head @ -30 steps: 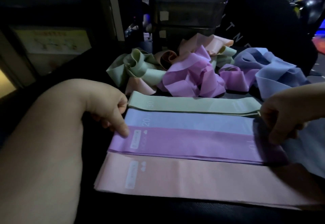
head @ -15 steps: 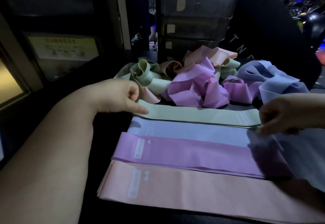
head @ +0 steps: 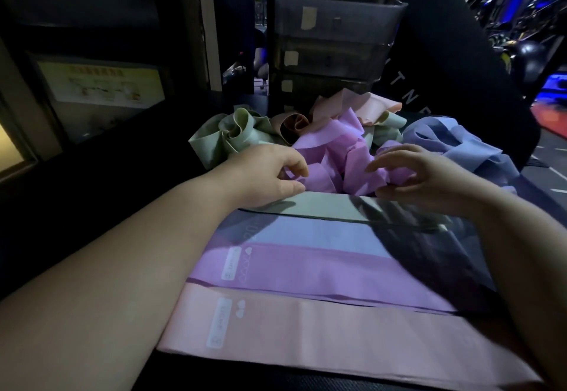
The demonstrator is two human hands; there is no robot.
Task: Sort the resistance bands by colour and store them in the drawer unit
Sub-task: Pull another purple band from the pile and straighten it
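Note:
Four stacks of flat bands lie in rows on the dark surface: green (head: 325, 206) farthest, then blue (head: 322, 234), purple (head: 306, 271) and pink (head: 306, 335) nearest. Behind them is a tangled heap of green (head: 227, 136), pink (head: 371, 108), purple (head: 334, 145) and blue (head: 460, 145) bands. My left hand (head: 267, 173) pinches the left edge of a loose purple band in the heap. My right hand (head: 417, 173) curls its fingers and thumb round another purple fold. The grey drawer unit (head: 334, 28) stands behind the heap with its drawers closed.
A dark padded upright with white lettering (head: 445, 84) rises right of the drawer unit. A lit poster panel (head: 101, 84) sits at the far left. Gym equipment under blue light (head: 527, 53) fills the far right.
Both hands left the ends of the flat green band and moved forward and inward into the heap, closing on loose purple bands. The camera tilted closer.

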